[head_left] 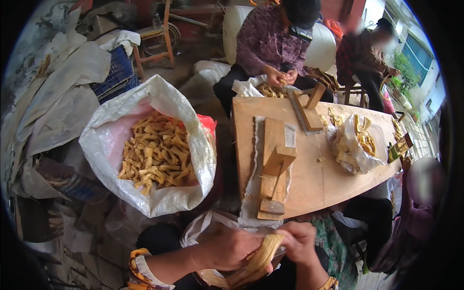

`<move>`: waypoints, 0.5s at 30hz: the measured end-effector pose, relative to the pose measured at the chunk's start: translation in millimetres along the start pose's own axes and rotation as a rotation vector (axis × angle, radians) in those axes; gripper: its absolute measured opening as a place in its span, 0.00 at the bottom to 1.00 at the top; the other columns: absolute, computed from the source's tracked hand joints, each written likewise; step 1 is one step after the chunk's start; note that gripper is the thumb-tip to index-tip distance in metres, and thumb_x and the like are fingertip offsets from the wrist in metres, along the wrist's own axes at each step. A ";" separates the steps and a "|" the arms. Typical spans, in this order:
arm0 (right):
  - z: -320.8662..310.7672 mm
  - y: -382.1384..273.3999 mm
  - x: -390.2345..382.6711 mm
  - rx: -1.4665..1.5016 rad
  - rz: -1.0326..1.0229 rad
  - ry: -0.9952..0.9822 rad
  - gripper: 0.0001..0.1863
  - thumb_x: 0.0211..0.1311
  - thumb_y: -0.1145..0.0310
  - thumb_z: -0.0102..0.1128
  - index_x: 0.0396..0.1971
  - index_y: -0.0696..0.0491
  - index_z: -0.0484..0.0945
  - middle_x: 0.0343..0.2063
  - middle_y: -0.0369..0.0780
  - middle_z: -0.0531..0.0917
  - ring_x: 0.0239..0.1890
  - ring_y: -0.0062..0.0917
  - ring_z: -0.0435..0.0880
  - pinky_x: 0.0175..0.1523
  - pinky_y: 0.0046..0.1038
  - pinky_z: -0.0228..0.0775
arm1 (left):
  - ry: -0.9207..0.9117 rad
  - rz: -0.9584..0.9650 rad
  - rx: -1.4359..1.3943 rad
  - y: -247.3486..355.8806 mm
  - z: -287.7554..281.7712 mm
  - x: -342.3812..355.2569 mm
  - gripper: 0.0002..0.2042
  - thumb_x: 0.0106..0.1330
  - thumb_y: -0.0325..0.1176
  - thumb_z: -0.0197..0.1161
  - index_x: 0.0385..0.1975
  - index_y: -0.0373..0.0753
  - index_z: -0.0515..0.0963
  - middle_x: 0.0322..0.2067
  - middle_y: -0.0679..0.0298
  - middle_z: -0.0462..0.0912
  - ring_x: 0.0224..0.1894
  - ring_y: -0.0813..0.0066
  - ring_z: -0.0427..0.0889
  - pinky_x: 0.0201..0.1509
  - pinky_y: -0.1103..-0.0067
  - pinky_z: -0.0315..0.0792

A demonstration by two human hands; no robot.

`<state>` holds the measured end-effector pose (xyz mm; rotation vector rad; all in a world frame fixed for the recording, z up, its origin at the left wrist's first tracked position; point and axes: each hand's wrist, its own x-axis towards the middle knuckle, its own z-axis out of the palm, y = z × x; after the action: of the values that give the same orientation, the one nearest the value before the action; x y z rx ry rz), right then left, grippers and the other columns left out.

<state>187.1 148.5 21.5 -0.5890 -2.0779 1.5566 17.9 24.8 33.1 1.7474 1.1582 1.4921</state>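
My left hand (227,249) and my right hand (300,241) both grip a pale yellow fibrous bundle (265,252) low in the picture, over a clear plastic bag (205,227) on my lap. Just beyond my hands a wooden jig (275,169) lies on white cloth on a wooden table (319,186). To my left stands a big white woven sack (191,125) holding several tan pieces (157,154).
A person in a purple top (270,41) works with both hands at the table's far end, beside a second wooden jig (309,108). A clear bag of yellow pieces (360,142) lies on the table's right. Another person (362,58) sits beyond. Sacks and a blue crate (116,72) crowd the left.
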 end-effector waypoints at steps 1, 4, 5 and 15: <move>7.3 3.0 -4.1 0.075 0.154 -0.080 0.10 0.61 0.69 0.60 0.24 0.60 0.79 0.18 0.33 0.79 0.22 0.15 0.77 0.26 0.19 0.66 | -0.021 0.026 0.258 -8.1 -2.9 -5.8 0.11 0.59 0.37 0.66 0.32 0.35 0.76 0.30 0.57 0.79 0.29 0.58 0.81 0.29 0.72 0.74; 30.2 11.3 -3.0 0.562 0.533 -0.226 0.06 0.60 0.75 0.59 0.25 0.58 0.80 0.16 0.31 0.77 0.19 0.14 0.74 0.27 0.18 0.66 | 0.038 0.136 0.535 -13.1 -10.4 -3.9 0.09 0.49 0.33 0.67 0.25 0.37 0.75 0.25 0.61 0.74 0.24 0.65 0.78 0.25 0.74 0.72; 36.1 16.4 -3.5 0.736 0.591 -0.279 0.04 0.60 0.77 0.58 0.26 0.57 0.80 0.15 0.31 0.76 0.18 0.14 0.74 0.28 0.18 0.66 | 0.014 0.169 0.660 -14.6 -13.3 -4.8 0.09 0.46 0.32 0.67 0.23 0.38 0.74 0.24 0.62 0.73 0.23 0.67 0.77 0.24 0.75 0.72; 35.7 0.7 -2.3 0.412 0.208 0.133 0.07 0.63 0.72 0.63 0.35 0.61 0.81 0.29 0.38 0.85 0.31 0.15 0.81 0.37 0.18 0.73 | 0.164 -0.190 0.441 -17.6 -2.5 -8.0 0.09 0.55 0.28 0.65 0.36 0.34 0.80 0.44 0.61 0.81 0.33 0.62 0.84 0.34 0.73 0.78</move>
<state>167.4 120.1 11.9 -0.7448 -1.5738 1.9356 11.0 25.7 15.0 1.7458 1.7950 1.3558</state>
